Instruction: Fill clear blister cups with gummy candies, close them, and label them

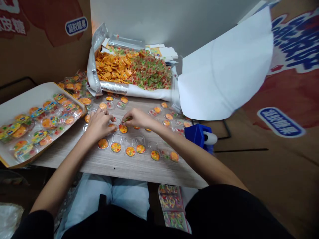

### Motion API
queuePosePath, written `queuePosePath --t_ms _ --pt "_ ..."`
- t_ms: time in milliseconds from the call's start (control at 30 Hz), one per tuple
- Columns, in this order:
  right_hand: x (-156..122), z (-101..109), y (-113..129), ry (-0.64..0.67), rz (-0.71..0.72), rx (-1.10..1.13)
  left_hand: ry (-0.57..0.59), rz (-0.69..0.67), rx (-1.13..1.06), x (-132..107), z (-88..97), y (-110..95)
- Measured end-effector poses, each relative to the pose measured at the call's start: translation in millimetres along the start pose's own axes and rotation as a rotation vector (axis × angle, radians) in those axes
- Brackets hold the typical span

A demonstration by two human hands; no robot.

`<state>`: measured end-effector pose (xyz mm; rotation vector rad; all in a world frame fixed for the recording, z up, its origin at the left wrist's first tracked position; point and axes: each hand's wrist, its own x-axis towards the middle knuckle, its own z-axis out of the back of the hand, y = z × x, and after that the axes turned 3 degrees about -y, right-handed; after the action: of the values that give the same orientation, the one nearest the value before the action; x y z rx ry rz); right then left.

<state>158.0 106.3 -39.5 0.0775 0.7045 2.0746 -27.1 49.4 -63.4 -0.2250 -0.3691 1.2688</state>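
On the worktop [124,166] right in front of me, a small red-and-green gummy piece [127,119] is clamped between the fingertips of my right grip [141,119], just above an orange gummy disc [123,128] lying in a clear blister cup [117,139]. My left grip [99,124] curls down close beside it, fingers together; I cannot tell whether it clamps anything. Around them, loose rows of similar cups hold orange discs topped with coloured bits. Farther off, a foil-lined bag [113,87] holds heaps of orange gummy discs [109,64] and red-green gummy bits [152,71], while a cardboard tray [32,96] on the left carries sealed, labelled packs [23,151]. As I read it, the step in hand is topping the discs, and the next move calls for setting this piece onto the disc below.
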Motion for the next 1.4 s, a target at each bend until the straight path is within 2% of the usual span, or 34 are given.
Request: queuePosePath --t_ms 100,200,267,400,533,633,733,833,967,1133,1267,1400 --pt "-2.8 -15.4 6.4 -0.041 0.037 -0.135 0.037 -0.027 0.006 -1.6 0.0 -0.9" --pt "-4.1 -23.8 9.9 -0.095 0.07 -0.185 0.023 -0.002 -0.038 0.1 1.6 -1.1" --pt "-5.3 -21.4 10.0 -0.111 0.07 -0.181 -0.004 0.042 -0.106 3.1 3.5 0.0" --pt "-8.8 -3.3 6.0 -0.126 0.005 -0.133 -0.058 0.06 -0.181 11.9 2.0 1.3" --pt "-8.5 7.9 1.8 -0.099 -0.075 -0.151 -0.038 0.045 -0.032 17.2 -6.8 -3.1" --pt "-3.7 5.2 1.9 -0.07 -0.113 -0.258 -0.033 -0.005 0.105 15.7 -11.3 -7.5" --pt "0.2 3.9 3.6 -0.054 -0.091 -0.307 -0.051 -0.077 0.167 12.0 -12.2 -9.3" --pt "-0.2 9.9 3.9 -0.066 -0.057 -0.274 -0.059 -0.088 0.162 10.6 -10.5 -8.4" --pt "-2.1 17.0 0.3 -0.073 -0.053 -0.204 -0.081 -0.02 0.067 15.7 -7.3 -9.1" --pt "-2.5 16.5 -5.4 -0.075 -0.018 -0.142 -0.028 -0.012 -0.024 23.2 -8.8 -20.1" --pt "-9.0 22.1 -14.1 -0.131 -0.07 -0.099 0.024 -0.04 -0.026 26.6 -12.5 -27.4" --pt "-16.7 29.9 -26.4 -0.106 -0.127 -0.001 -0.014 -0.035 -0.101 31.7 -14.5 -29.8"
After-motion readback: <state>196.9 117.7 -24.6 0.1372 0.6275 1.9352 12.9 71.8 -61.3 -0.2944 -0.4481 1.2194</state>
